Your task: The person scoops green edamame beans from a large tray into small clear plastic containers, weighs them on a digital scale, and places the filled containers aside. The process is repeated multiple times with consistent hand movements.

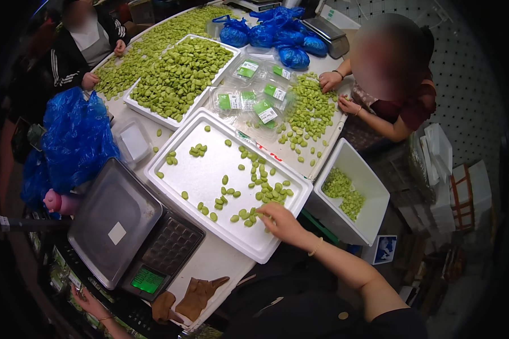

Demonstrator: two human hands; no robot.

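My right hand (280, 222) is low over the near right part of a white foam tray (169, 182), its fingertips at a small group of shelled green broad beans (248, 218). Whether a bean is between the fingers, I cannot tell. More beans lie scattered in the tray, most thickly towards its right side. At the lower left, my left hand (87, 303) reaches down beside the digital scale (116, 224), over a dark crate (97, 288) of labelled clear packs. Its fingertips are near one pack (74, 279); contact is unclear.
A heaped foam box of beans (178, 76), labelled clamshell packs (265, 112) and full blue bags (261, 36) stand beyond the tray. A deep foam box (371, 199) holds pale green pieces at right. Brown gloves (199, 296) lie near me. Two people are across the table.
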